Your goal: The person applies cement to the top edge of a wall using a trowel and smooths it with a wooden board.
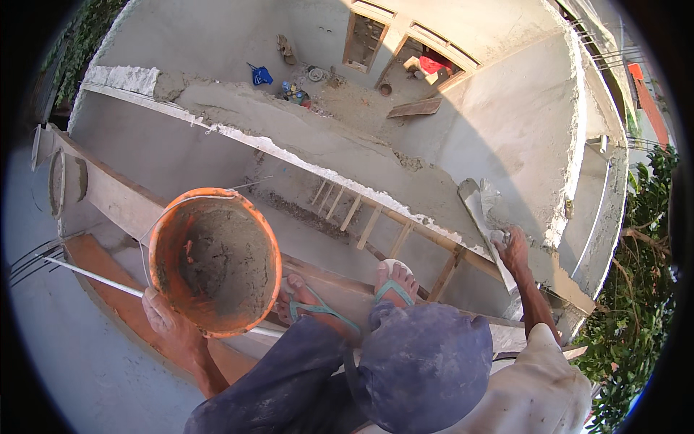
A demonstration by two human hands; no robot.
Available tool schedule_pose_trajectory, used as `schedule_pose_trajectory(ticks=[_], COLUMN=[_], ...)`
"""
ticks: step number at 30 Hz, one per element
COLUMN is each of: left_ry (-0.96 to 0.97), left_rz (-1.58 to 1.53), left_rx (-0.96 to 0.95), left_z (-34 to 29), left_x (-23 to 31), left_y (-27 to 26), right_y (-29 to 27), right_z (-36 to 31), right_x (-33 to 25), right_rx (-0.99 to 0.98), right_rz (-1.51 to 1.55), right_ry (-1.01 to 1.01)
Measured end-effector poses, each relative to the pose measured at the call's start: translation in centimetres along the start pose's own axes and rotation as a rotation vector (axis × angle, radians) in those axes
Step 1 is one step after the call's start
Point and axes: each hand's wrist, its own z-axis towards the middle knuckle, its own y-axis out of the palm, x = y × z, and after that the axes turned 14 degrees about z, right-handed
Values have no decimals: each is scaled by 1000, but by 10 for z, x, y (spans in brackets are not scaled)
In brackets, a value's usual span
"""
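Observation:
At the left, an orange bucket point(271, 278) stands with grey wet mortar point(228, 253) inside and a thin wire handle hanging along its side. My left hand point(172, 322) grips the bucket's near-left outer side; some fingers are hidden against it. Out to the right, my right hand point(512, 249) is closed around a long, narrow plastering float point(478, 217), smeared with grey. The float lies along the top of the plastered wall point(463, 210), beside a pale lump of mortar point(493, 197). My feet, in green flip-flops point(329, 312), rest on a plank point(340, 293).
Below the wall's rough white edge, a wooden ladder point(372, 226) leans in the gap. A white pole point(94, 273) passes behind the bucket. Far below, the room floor holds a blue bag point(260, 74) and a board point(414, 108). Leafy branches point(636, 289) border the right.

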Motion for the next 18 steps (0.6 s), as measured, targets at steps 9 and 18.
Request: schedule_pose_trajectory(ticks=[9, 18], left_ry=[301, 201], left_rz=[11, 36], left_rx=[-42, -20], left_z=[-8, -18], left_x=[21, 25], left_y=[56, 37], right_y=[-32, -46], right_z=[116, 131], right_x=[-330, -446], right_rx=[-374, -571], right_rz=[385, -211], right_ry=[-587, -1023])
